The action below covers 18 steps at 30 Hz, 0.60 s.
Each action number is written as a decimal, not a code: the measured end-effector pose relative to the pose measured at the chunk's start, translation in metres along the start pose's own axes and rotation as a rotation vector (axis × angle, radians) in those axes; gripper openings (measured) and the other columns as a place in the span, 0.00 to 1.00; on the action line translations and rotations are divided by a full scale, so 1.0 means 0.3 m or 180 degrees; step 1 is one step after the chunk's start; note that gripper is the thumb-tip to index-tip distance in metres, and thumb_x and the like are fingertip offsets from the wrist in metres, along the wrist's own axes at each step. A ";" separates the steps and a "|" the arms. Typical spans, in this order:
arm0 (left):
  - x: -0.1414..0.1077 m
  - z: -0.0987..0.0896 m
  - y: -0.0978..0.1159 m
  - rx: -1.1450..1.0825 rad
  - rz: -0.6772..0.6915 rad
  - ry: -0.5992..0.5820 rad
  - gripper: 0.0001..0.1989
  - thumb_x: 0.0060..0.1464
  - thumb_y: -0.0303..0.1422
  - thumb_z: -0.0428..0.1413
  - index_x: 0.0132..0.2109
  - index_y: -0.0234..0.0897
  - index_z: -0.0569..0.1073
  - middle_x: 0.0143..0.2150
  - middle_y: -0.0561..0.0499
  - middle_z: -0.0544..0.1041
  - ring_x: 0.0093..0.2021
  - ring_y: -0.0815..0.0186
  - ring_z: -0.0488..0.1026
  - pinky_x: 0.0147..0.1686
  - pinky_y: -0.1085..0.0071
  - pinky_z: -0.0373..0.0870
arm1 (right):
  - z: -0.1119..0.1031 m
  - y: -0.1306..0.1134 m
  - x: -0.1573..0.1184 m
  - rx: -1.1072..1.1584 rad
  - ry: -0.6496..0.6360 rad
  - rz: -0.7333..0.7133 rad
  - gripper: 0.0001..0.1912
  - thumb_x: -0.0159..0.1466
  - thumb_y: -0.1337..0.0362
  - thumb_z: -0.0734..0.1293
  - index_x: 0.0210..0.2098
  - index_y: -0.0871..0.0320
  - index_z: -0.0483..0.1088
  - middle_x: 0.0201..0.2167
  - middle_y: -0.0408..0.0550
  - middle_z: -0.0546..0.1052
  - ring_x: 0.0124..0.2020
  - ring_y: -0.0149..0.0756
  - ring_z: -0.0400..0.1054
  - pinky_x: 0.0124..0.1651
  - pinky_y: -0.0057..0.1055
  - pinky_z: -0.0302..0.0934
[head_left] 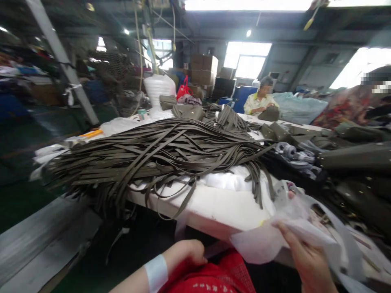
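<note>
Your right hand (308, 260) is pinched shut on a thin translucent white plastic bag (275, 236), thumb on top, fingers under; the bag hangs off the near edge of the white counter (220, 207), right of the big heap of olive-green flat straps (159, 156). Your left hand (183, 254) sits low by your red garment (220, 276), well below the heap, curled closed; I cannot tell whether it holds anything. A white band wraps that wrist.

Risks as I judge them:
- The bag film looks flimsy. Pull it against the counter edge and it may tear or slip from your pinch.
- Loose strap ends dangle over the counter edge just left of the bag. Catch one with the bag or your sleeve and part of the heap could slide to the floor.
- Small wrapped bundles (290, 152) and dark olive bag bodies (354, 156) crowd the counter right of the heap; a wide sweep could knock them.
- A person in a yellow shirt (261, 101) works beyond the heap, well apart.
</note>
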State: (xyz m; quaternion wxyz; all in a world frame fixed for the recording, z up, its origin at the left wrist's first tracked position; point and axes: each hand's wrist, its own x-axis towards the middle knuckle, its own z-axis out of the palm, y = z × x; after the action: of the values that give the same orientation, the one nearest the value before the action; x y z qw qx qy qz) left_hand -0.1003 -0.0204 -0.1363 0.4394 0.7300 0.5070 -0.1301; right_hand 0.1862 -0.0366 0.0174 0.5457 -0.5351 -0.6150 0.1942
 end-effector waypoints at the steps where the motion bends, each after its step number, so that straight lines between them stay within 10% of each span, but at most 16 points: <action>1: -0.034 -0.037 0.036 0.0005 0.0214 0.0101 0.17 0.52 0.47 0.56 0.25 0.40 0.79 0.24 0.45 0.77 0.32 0.50 0.77 0.38 0.57 0.71 | 0.012 0.000 0.003 -0.0074 -0.0109 0.0043 0.11 0.59 0.55 0.72 0.37 0.52 0.81 0.35 0.48 0.83 0.42 0.49 0.76 0.53 0.41 0.67; 4: -0.162 -0.162 0.146 -0.0476 0.1185 0.0957 0.26 0.64 0.48 0.41 0.42 0.38 0.78 0.40 0.44 0.80 0.43 0.57 0.76 0.49 0.64 0.68 | 0.085 -0.014 -0.008 -0.0027 -0.0708 0.0180 0.12 0.62 0.53 0.69 0.36 0.51 0.82 0.36 0.48 0.83 0.44 0.48 0.76 0.56 0.43 0.65; 7: -0.257 -0.240 0.247 -0.0944 0.1946 0.1934 0.32 0.56 0.52 0.53 0.60 0.34 0.67 0.59 0.39 0.71 0.58 0.53 0.67 0.59 0.60 0.61 | 0.188 -0.043 -0.047 0.0332 -0.1171 0.0284 0.12 0.64 0.54 0.67 0.39 0.50 0.81 0.41 0.49 0.82 0.50 0.48 0.73 0.61 0.46 0.60; 12: -0.257 -0.222 0.312 -0.1183 0.1887 0.1220 0.14 0.61 0.40 0.52 0.37 0.34 0.74 0.32 0.50 0.78 0.32 0.66 0.73 0.36 0.73 0.68 | 0.291 -0.051 -0.088 0.1767 -0.0904 0.1224 0.16 0.60 0.52 0.71 0.43 0.52 0.78 0.50 0.52 0.79 0.55 0.49 0.69 0.61 0.47 0.59; 18: -0.256 -0.171 0.232 -0.1322 0.1747 0.0344 0.19 0.62 0.41 0.51 0.27 0.36 0.73 0.23 0.54 0.75 0.25 0.69 0.70 0.29 0.77 0.64 | 0.254 -0.025 -0.030 0.2834 -0.0390 0.2270 0.24 0.53 0.57 0.77 0.48 0.57 0.75 0.35 0.51 0.82 0.36 0.43 0.76 0.41 0.37 0.70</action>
State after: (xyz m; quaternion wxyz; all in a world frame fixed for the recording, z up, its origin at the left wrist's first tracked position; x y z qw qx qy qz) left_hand -0.0886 -0.0356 -0.0223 0.5697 0.7400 0.3300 0.1377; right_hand 0.1145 -0.0207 -0.0057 0.5825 -0.4159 -0.2858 0.6372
